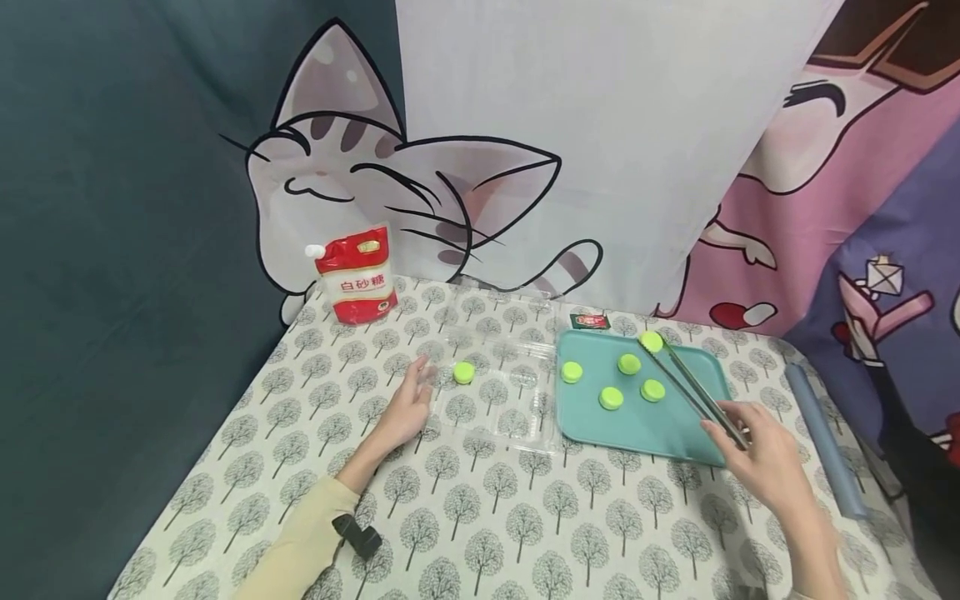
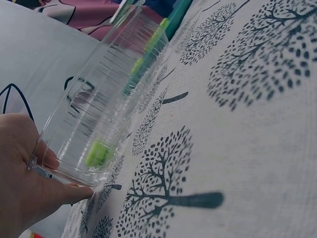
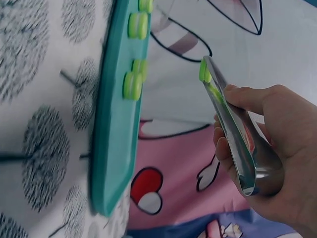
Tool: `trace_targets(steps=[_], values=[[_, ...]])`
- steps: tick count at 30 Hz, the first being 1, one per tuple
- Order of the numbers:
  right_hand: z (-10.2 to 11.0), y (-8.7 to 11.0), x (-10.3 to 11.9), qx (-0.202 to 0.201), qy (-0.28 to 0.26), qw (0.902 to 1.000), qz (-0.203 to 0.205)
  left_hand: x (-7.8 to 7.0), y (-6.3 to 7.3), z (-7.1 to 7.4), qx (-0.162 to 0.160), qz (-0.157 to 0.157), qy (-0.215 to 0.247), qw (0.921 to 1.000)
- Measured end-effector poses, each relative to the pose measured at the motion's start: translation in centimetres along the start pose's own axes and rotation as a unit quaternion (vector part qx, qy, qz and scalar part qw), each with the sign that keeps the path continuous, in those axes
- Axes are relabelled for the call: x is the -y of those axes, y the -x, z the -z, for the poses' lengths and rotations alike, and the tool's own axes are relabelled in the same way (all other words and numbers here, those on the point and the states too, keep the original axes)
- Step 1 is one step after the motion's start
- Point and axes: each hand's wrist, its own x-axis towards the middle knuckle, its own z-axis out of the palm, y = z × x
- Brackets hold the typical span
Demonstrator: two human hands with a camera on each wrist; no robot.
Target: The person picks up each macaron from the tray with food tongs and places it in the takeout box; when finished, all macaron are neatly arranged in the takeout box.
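On the worktop (image 1: 480, 500), one clear box (image 1: 491, 417) holds one green disc (image 1: 464, 372) toward its ten o'clock. At three o'clock from it, one teal tray (image 1: 600, 433) carries four matching discs (image 1: 611, 398), spread between its nine and one o'clock. The right hand (image 1: 772, 454), at the tray's four o'clock, grips one pair of metal tongs (image 3: 270, 176), whose tips pinch a sixth disc (image 3: 204, 72). The left hand (image 1: 407, 408) pinches the box's wall at nine o'clock. One red-and-white pouch (image 1: 358, 279) stands at the box's ten o'clock.
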Motion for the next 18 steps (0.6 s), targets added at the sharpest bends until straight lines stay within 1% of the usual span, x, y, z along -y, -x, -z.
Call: trace_targets(steps=[6,10,14,18], values=[[-1.0,-1.1,1.7,0.008,-0.017,0.9989,0.043,-0.1,0.0,0.0,-0.001,0.004,-0.006,1.0000],[-1.7,-2.0,2.8,0.020,-0.033,0.9971,0.066,-0.2,-0.1,-0.2,-0.003,-0.002,-0.004,1.0000],[-2.6,-2.8,4.0,0.033,-0.042,0.9937,0.099,-0.2,-0.1,-0.3,0.001,0.002,-0.007,1.0000],[-4.0,-3.7,5.1,0.050,-0.050,0.9892,0.128,-0.2,-0.1,0.0,-0.002,0.000,-0.015,0.9999]])
